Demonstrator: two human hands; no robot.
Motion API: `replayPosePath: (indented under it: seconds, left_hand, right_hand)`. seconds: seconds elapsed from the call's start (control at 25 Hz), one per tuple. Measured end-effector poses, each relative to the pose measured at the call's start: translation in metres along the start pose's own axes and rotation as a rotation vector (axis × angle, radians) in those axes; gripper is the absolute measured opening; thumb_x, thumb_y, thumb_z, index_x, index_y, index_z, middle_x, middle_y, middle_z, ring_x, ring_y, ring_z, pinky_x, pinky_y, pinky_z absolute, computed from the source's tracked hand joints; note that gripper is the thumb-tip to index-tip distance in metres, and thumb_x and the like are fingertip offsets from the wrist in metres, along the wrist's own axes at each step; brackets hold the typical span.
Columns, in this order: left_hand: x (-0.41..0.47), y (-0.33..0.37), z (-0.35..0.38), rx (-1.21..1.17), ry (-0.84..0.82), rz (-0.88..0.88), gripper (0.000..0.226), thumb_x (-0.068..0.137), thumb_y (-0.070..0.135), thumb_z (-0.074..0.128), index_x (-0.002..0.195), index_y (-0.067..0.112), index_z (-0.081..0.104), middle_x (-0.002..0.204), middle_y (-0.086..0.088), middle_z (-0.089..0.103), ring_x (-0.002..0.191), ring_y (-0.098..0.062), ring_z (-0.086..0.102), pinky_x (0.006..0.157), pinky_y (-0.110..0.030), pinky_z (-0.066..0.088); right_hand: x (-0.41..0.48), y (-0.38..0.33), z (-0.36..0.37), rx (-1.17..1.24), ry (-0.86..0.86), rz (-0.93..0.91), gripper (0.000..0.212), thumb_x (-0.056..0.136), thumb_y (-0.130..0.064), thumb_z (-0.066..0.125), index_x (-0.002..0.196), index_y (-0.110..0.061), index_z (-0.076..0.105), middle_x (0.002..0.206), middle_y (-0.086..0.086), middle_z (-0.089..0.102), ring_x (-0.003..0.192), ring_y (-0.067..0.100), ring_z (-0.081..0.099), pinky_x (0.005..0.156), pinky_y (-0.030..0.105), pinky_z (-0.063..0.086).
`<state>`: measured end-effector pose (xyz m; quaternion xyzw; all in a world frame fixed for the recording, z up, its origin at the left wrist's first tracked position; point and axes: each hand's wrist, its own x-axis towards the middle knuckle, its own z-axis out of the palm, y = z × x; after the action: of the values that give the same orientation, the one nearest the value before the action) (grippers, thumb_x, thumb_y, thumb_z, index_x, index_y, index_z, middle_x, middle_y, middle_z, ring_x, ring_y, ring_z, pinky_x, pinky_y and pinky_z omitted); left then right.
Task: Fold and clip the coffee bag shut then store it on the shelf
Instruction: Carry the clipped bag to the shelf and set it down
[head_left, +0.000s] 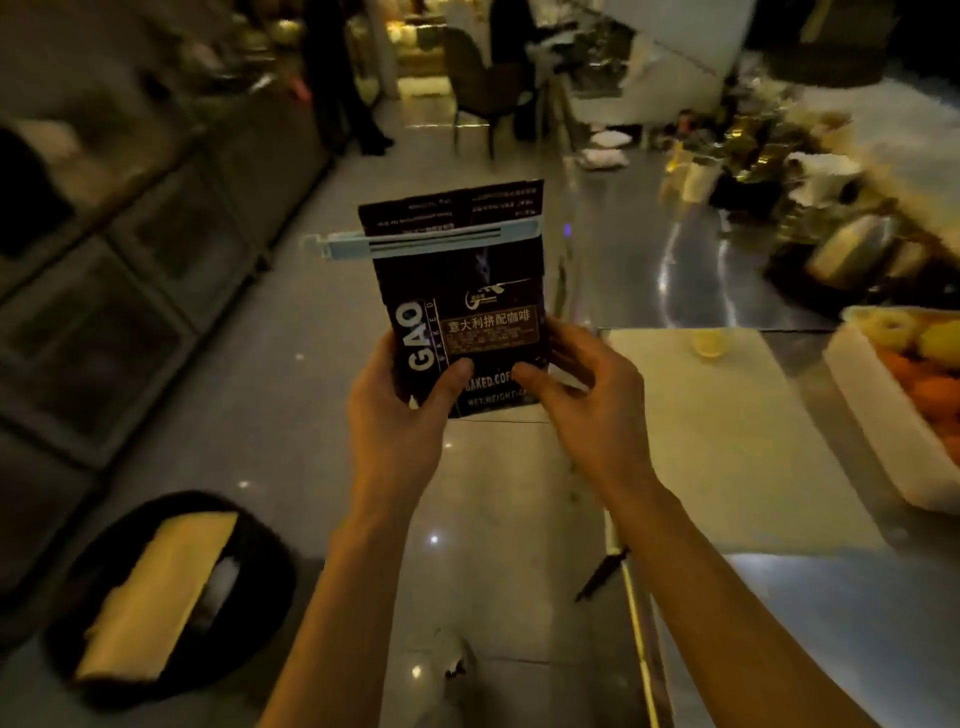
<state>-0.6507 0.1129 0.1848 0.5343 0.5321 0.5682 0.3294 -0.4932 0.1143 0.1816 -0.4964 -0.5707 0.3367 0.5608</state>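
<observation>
The dark coffee bag (465, 306) with white "GAO" lettering is held upright in front of me, above the floor. Its top is folded over, and a long pale blue clip (426, 240) runs across the fold, sticking out past the bag's left side. My left hand (402, 402) grips the bag's lower left corner, thumb on the front. My right hand (587, 395) holds the lower right corner, thumb on the front too.
A steel counter at right carries a white cutting board (727, 441), a white tray of fruit (893, 410) and a knife (605, 569) at its edge. Glass-fronted cabinets (130, 291) line the left. A black bin (171, 597) stands on the floor at lower left. A person (337, 78) stands far back.
</observation>
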Motion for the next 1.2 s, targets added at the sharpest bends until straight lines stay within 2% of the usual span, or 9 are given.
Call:
replayPosePath:
  seconds: [0.16, 0.28, 0.48, 0.6, 0.88, 1.0, 1.12, 1.2]
  left_hand:
    - [-0.016, -0.007, -0.119, 0.092, 0.271, 0.003, 0.048, 0.086, 0.018, 0.070, 0.131, 0.015, 0.053, 0.120, 0.002, 0.068, 0.112, -0.009, 0.065, 0.094, -0.038, 0.056]
    - [-0.037, -0.012, -0.207, 0.106, 0.464, -0.014, 0.048, 0.087, 0.016, 0.070, 0.132, 0.014, 0.053, 0.119, 0.004, 0.069, 0.111, -0.006, 0.065, 0.094, -0.031, 0.056]
    - [-0.099, -0.021, -0.398, 0.172, 0.730, -0.005, 0.047, 0.088, 0.013, 0.070, 0.132, 0.010, 0.052, 0.119, -0.002, 0.069, 0.112, -0.011, 0.066, 0.095, -0.038, 0.056]
    - [-0.136, -0.027, -0.492, 0.222, 0.861, -0.020, 0.049, 0.088, 0.013, 0.069, 0.134, 0.011, 0.051, 0.121, -0.001, 0.068, 0.113, -0.009, 0.065, 0.095, -0.035, 0.055]
    - [-0.201, -0.035, -0.642, 0.325, 1.122, -0.096, 0.053, 0.089, 0.017, 0.068, 0.137, 0.016, 0.047, 0.123, 0.006, 0.066, 0.115, -0.001, 0.061, 0.097, -0.025, 0.052]
    - [-0.214, -0.047, -0.686, 0.347, 1.214, -0.132, 0.054, 0.090, 0.019, 0.068, 0.139, 0.019, 0.046, 0.125, 0.007, 0.064, 0.116, 0.000, 0.059, 0.099, -0.025, 0.051]
    - [-0.216, -0.063, -0.731, 0.413, 1.306, -0.164, 0.052, 0.089, 0.022, 0.069, 0.137, 0.020, 0.048, 0.128, 0.001, 0.061, 0.118, -0.005, 0.059, 0.100, -0.031, 0.052]
    - [-0.208, -0.074, -0.759, 0.423, 1.371, -0.178, 0.049, 0.088, 0.021, 0.070, 0.134, 0.018, 0.052, 0.123, 0.001, 0.065, 0.114, -0.005, 0.062, 0.096, -0.029, 0.054]
  right_hand:
    - [-0.015, -0.032, 0.115, 0.071, -0.269, -0.076, 0.049, 0.085, -0.010, 0.071, 0.131, -0.016, 0.056, 0.113, -0.015, 0.062, 0.107, 0.000, 0.061, 0.078, 0.003, 0.047]
    - [-0.040, -0.056, 0.201, 0.116, -0.434, -0.131, 0.047, 0.086, -0.009, 0.070, 0.131, -0.016, 0.056, 0.113, -0.014, 0.063, 0.104, -0.004, 0.060, 0.078, 0.005, 0.049]
    - [-0.124, -0.109, 0.384, 0.207, -0.718, -0.163, 0.046, 0.086, -0.011, 0.070, 0.129, -0.018, 0.058, 0.112, -0.012, 0.065, 0.103, -0.007, 0.059, 0.077, 0.004, 0.049]
    - [-0.178, -0.139, 0.474, 0.271, -0.846, -0.211, 0.044, 0.087, -0.011, 0.069, 0.129, -0.018, 0.058, 0.110, -0.014, 0.064, 0.103, -0.007, 0.059, 0.077, 0.003, 0.047]
    - [-0.276, -0.185, 0.631, 0.333, -1.104, -0.292, 0.042, 0.088, -0.014, 0.069, 0.128, -0.021, 0.056, 0.107, -0.025, 0.061, 0.103, -0.007, 0.061, 0.079, 0.007, 0.050]
    - [-0.299, -0.194, 0.684, 0.351, -1.200, -0.315, 0.043, 0.088, -0.014, 0.069, 0.129, -0.018, 0.056, 0.110, -0.021, 0.061, 0.106, -0.004, 0.060, 0.083, 0.008, 0.050]
    - [-0.313, -0.198, 0.740, 0.380, -1.287, -0.297, 0.045, 0.087, -0.013, 0.069, 0.130, -0.015, 0.055, 0.114, -0.012, 0.064, 0.110, 0.004, 0.062, 0.088, 0.016, 0.054]
    - [-0.318, -0.198, 0.780, 0.402, -1.341, -0.301, 0.045, 0.087, -0.014, 0.069, 0.130, -0.018, 0.055, 0.112, -0.018, 0.063, 0.113, 0.005, 0.061, 0.091, 0.024, 0.055]
